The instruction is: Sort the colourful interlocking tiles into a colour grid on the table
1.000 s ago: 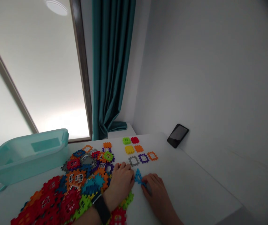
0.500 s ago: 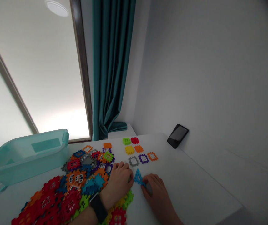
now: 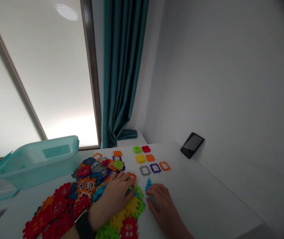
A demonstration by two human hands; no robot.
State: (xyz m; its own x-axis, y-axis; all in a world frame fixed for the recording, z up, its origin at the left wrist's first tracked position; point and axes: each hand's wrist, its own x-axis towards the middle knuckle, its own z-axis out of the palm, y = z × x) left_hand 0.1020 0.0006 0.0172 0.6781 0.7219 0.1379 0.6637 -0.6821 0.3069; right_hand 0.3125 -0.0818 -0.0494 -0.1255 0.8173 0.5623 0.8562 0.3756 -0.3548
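My left hand (image 3: 119,192), with a dark watch on its wrist, reaches over the pile of toothed plastic building pieces. Its fingers are bent, the thumb apart from them, and nothing held shows. An orange window-frame piece (image 3: 132,177) lies by its fingertips; yellow pieces (image 3: 132,206) and a red window piece (image 3: 129,228) lie below. My right hand (image 3: 162,200) rests at the table to the right of the pile, closed on a grey piece (image 3: 154,201) between thumb and fingers. A blue triangular piece (image 3: 148,184) shows just beyond its fingertips, partly covered.
Small square pieces stand in rows farther back, among them a yellow square (image 3: 140,158) and a purple frame (image 3: 155,168). At the left is a translucent teal bin (image 3: 47,166). A black phone (image 3: 192,145) leans on the wall behind the white table (image 3: 201,196).
My left hand has shifted left and slightly down over the pile, uncovering yellow and green pieces. My right hand keeps the grey piece; less of the blue triangle shows. The view has turned slightly left.
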